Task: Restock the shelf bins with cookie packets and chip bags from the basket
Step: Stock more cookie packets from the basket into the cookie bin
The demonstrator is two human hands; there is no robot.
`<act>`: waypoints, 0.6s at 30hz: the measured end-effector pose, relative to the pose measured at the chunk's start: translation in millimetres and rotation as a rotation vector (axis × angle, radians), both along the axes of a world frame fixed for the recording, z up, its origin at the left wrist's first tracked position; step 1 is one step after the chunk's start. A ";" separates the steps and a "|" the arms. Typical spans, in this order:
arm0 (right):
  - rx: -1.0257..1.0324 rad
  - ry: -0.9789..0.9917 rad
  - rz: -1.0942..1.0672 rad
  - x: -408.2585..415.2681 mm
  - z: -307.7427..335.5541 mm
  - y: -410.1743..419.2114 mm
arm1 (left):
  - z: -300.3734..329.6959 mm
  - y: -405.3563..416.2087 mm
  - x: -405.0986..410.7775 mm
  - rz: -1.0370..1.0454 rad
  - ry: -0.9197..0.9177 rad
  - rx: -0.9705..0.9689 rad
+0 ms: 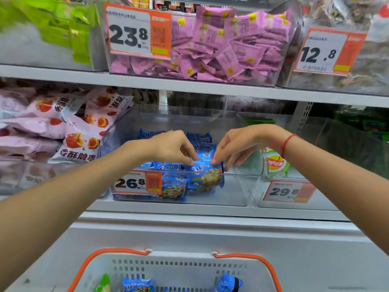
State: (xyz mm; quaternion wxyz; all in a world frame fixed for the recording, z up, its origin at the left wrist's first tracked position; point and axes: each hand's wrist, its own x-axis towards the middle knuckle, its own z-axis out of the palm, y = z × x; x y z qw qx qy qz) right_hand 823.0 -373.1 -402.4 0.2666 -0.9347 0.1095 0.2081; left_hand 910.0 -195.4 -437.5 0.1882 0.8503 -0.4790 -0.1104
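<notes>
Basket [174, 270] cut off by the bottom edge, green bags [63, 28] top left motion-blurred, price-tag small print unreadable

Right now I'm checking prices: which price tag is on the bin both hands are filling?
The 26.8 tag, on the bin holding blue cookie packets.

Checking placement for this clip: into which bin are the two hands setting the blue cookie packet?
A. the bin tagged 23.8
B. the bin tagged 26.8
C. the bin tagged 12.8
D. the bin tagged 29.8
B: the left hand and right hand pinch the blue cookie packet over the clear bin that carries the 26.8 price tag.
</notes>
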 end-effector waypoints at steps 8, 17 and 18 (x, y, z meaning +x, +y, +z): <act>0.020 0.004 -0.022 13.4 -31.9 0.9 | 5.4 -15.1 -4.1 -0.046 0.086 0.211; -0.001 -0.105 -0.057 23.8 -48.3 3.7 | -14.4 -28.6 2.0 0.033 0.072 0.182; -0.004 -0.107 -0.046 22.2 -46.9 2.8 | -15.0 -29.1 1.9 0.045 0.067 0.183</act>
